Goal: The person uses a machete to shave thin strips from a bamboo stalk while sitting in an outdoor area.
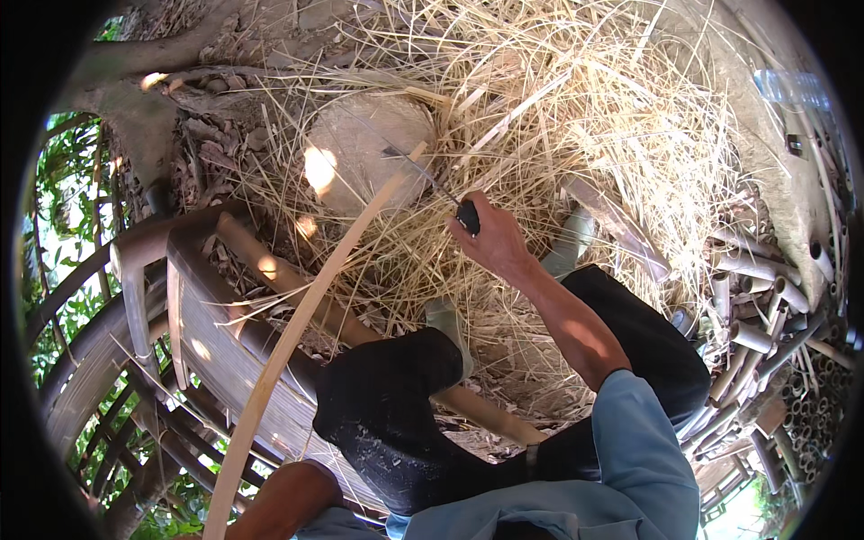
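My right hand [495,241] is closed around the dark handle of a knife [468,217]. Its thin blade points up and to the left, across the tip of a long, pale, flat strip that looks like split bamboo [301,315]. This strip slants from the lower left edge up to a round wooden block [364,130], above whose top the tip and blade lie. Whether the blade touches the strip I cannot tell. Of my left arm [290,499] only a bent part shows at the lower left; its hand is out of view.
Loose pale shavings [612,117] cover the ground around the block. Left of my legs stands a bamboo seat [229,360]. Cut bamboo pieces [756,337] are piled at the right, below a clear plastic bottle [792,88]. A short split piece [621,229] lies beyond my right knee.
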A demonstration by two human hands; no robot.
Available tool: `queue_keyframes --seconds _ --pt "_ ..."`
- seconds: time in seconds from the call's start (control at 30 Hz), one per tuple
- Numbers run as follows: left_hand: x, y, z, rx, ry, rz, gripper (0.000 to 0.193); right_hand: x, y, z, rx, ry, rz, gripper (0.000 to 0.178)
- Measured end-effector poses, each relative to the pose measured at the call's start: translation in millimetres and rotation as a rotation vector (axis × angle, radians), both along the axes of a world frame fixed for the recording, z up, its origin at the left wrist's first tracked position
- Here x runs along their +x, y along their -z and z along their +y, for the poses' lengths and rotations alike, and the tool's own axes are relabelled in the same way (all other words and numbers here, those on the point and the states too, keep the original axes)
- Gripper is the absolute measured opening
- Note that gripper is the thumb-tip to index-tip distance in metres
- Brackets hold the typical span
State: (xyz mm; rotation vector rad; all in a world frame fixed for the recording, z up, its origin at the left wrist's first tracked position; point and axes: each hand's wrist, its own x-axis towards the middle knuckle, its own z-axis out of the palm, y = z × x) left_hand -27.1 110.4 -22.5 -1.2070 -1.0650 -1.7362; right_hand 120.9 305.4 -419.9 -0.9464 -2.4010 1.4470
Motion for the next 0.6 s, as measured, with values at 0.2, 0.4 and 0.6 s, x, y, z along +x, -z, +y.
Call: queue_keyframes --seconds 0.2,0.4,0.6 --pt "-4.4 21.9 17.4 -0.075 -0.019 -0.048 0.053 -23.5 34.2 23.1 0.023 0.096 0.146 0.039" --pt "-8.2 49.4 28.6 -0.112 -0.004 -0.112 0.053 -45.4 60.2 45.6 0.153 0.194 0.18 0.034" --pt "-10.5 54.7 34.0 -0.135 0.002 -0.133 0.054 -54.3 71.5 32.4 0.187 0.137 0.26 0.035"
